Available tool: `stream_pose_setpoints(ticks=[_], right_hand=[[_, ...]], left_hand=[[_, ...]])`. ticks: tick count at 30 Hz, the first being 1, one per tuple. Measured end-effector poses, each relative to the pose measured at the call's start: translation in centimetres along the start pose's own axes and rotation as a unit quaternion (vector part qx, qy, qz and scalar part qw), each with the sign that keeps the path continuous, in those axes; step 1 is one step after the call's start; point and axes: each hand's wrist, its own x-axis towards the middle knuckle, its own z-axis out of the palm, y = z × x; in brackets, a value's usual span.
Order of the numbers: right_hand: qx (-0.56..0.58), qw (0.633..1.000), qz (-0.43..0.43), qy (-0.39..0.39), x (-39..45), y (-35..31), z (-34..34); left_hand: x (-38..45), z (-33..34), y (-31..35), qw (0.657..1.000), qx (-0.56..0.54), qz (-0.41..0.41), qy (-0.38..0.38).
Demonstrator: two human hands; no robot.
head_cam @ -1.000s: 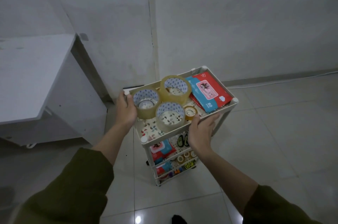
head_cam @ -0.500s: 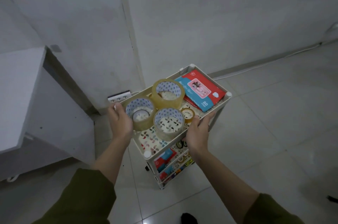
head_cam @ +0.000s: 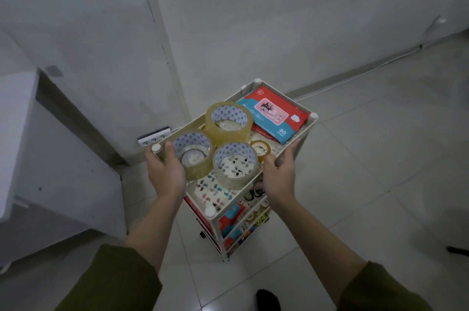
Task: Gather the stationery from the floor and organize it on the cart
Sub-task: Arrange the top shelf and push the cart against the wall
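While we look down at the tiled floor [head_cam: 368,183], a white cabinet [head_cam: 50,158] fills the view toward nine o'clock, a white power strip [head_cam: 154,136] lies against the wall [head_cam: 279,18] just beyond the cart's far left corner, and a thin cable [head_cam: 380,63] runs along the skirting toward two o'clock; nothing stands between us and the cart. We see the cream three-tier cart [head_cam: 308,124] at centre, its top tray holding three big rolls of clear tape [head_cam: 227,120] bunched together, a small tape roll [head_cam: 260,149] at their three o'clock, a red and blue wipes pack [head_cam: 272,115] at the far end, and a sticker sheet [head_cam: 213,190] at the near end. Lower tiers show more packs and small rolls, too dim to name. Our left hand [head_cam: 166,171] grasps the tray's left rim, thumb inside; our right hand [head_cam: 279,173] curls over the right rim.
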Motion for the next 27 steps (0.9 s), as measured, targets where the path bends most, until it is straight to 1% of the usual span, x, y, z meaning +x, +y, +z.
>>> stream_pose_setpoints(ticks=[3,9,15,18,21,23,25,27], right_hand=[[0.019,1.000,0.002,-0.015,0.7,-0.1,-0.1],[0.012,1.000,0.002,-0.023,2.2,-0.9,0.0],[-0.004,1.000,0.011,-0.010,3.1,-2.0,-0.9],[0.018,0.998,0.062,0.026,3.2,-3.0,-0.7],[-0.003,0.993,0.103,0.055,3.2,-3.8,-0.2],[-0.007,0.994,0.093,0.051,3.1,-4.2,-0.2],[-0.019,0.997,0.068,0.025,3.0,-4.5,-0.4],[-0.031,0.998,0.053,0.011,2.8,-4.5,-0.6]], left_hand=[[-0.1,0.4,0.4,1.000,-0.017,-0.004,0.004],[0.6,1.4,0.6,0.999,-0.039,-0.015,0.019],[-1.4,2.5,1.5,0.999,0.022,-0.027,0.039],[-1.4,2.3,1.4,0.999,0.015,-0.035,0.028],[-1.1,2.0,1.3,0.999,0.004,-0.034,0.003],[-0.4,1.8,1.3,0.999,-0.013,-0.040,-0.016],[0.5,1.8,1.3,0.996,-0.046,-0.067,-0.030],[1.0,2.1,1.4,0.992,-0.081,-0.096,-0.026]])
